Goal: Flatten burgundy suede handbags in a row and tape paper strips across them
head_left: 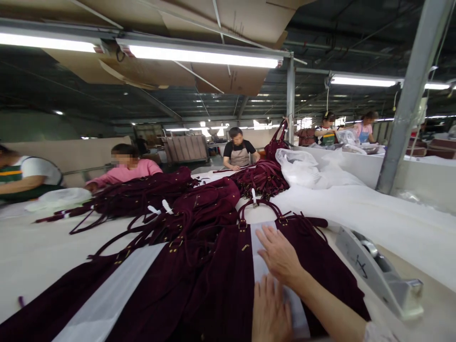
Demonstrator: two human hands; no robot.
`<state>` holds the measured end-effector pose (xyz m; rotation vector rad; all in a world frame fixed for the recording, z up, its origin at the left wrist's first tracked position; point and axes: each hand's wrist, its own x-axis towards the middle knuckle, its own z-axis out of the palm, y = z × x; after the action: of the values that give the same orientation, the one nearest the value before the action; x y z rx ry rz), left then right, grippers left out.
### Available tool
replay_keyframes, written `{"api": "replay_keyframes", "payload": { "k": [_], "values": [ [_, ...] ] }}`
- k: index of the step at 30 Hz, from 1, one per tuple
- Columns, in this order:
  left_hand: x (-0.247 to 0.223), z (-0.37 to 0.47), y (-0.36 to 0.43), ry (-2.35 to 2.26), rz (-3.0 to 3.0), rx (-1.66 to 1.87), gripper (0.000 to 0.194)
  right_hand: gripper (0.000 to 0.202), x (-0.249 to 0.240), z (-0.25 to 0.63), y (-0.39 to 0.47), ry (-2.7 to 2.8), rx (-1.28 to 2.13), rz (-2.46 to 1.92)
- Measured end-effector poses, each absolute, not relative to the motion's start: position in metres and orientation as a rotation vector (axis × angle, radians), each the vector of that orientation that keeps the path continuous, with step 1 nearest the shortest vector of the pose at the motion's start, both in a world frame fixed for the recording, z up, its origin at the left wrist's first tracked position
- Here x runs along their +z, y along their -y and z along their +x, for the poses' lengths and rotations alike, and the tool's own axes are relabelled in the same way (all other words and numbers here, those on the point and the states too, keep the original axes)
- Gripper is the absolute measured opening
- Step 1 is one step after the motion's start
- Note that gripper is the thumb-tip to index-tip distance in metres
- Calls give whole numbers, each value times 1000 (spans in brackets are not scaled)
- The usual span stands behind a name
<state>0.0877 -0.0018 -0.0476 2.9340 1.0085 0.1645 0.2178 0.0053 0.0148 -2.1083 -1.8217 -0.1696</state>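
Note:
A dark burgundy handbag [320,266] lies flat in front of me with its looped handles [265,203] pointing away. Down its middle runs a white translucent strip [261,254]. My right hand [281,256] rests on the upper part of this strip, fingers spread. Lower down, my left hand [270,311] presses flat on the same strip, fingers stretched out. Neither hand grips anything. To the left, a second burgundy bag [153,294] carries a similar white strip [114,294].
More burgundy bags [210,199] are heaped beyond, with bundled straps [261,178]. A grey tape dispenser [377,270] stands at right, near a grey post [409,104]. White plastic bags [299,166] lie behind. Several people sit around the tables, including one in pink [142,168].

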Motion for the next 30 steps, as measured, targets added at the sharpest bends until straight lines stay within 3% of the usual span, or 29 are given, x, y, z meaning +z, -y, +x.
{"api": "replay_keyframes", "payload": {
  "k": [3,7,11,16,19,27,30],
  "values": [
    [-48,88,2,-995,2920,244,51,60,-10,229,-24,2003,144,-2006],
    [-34,90,-1,-974,2909,225,49,65,-15,236,-28,1990,427,-1959],
    [-22,94,-4,-974,2947,159,54,52,18,244,-4,1853,447,-1910],
    [-12,97,-4,-964,2995,107,53,34,68,302,92,1547,186,-1908],
    [-10,98,-3,-977,3003,103,53,30,87,366,158,956,32,-2353],
    [-11,100,-3,-997,3025,111,51,41,61,433,208,636,562,-2426],
    [-10,100,-2,-995,3040,128,50,32,59,431,208,596,662,-2354]
  ]
}}
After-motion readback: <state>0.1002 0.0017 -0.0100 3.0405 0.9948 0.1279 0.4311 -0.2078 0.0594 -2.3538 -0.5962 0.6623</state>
